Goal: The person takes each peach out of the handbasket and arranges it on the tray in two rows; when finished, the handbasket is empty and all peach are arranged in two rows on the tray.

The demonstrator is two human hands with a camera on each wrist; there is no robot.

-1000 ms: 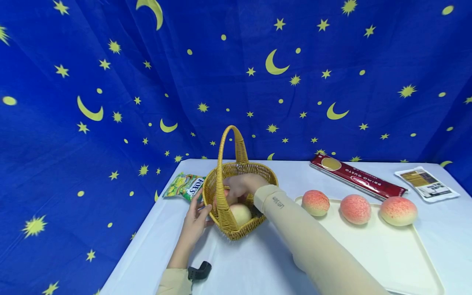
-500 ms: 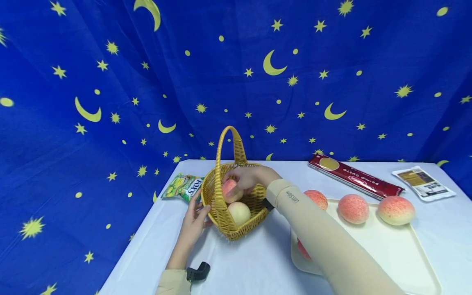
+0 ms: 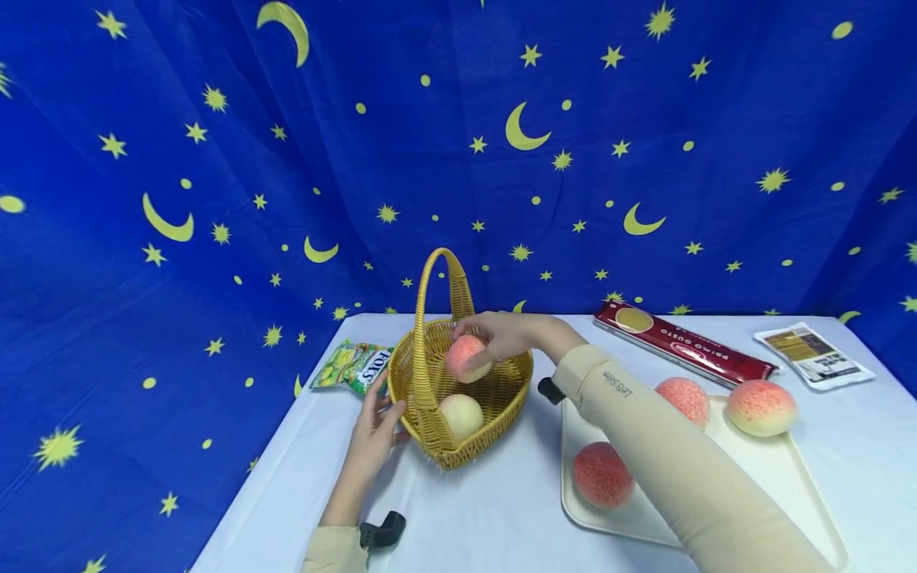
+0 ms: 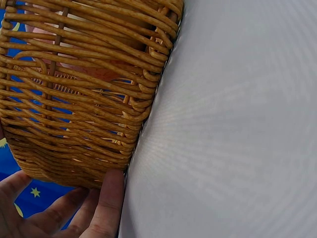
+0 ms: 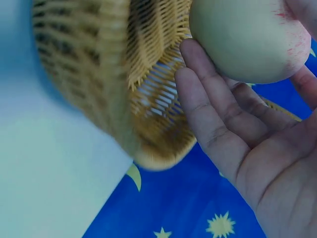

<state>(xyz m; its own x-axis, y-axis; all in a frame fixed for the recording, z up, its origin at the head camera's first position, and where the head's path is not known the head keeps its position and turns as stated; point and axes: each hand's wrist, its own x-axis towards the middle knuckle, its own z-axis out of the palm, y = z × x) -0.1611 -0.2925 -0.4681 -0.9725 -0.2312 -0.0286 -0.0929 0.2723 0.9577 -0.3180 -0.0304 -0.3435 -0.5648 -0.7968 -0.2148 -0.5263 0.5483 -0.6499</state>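
My right hand (image 3: 501,334) grips a red-and-cream peach (image 3: 467,358) above the inside of a yellow wicker basket (image 3: 481,446). In the right wrist view, thumb and fingers surround the pale side of that peach (image 5: 242,44). A second, pale peach (image 3: 462,415) lies inside the basket at its near end, beside the tall arched handle. My left hand (image 3: 374,430) rests against the basket's left outer side. Up close in the left wrist view, the left hand's fingertips (image 4: 111,186) touch the lower wicker wall (image 4: 74,119), fingers extended and spread.
A white tray (image 3: 774,493) at right bears several peaches, including a dark red one (image 3: 604,475); my right forearm covers part of it. Behind it lie a red Primo Gusto packet (image 3: 680,342) and a white-and-brown pouch (image 3: 815,356). A green Fox's bag (image 3: 354,366) lies left of the basket.
My right hand has come up from deep in the basket and moved right, lifting the peach with it. My left hand stays against the basket. The dark red peach on the tray has come into view.
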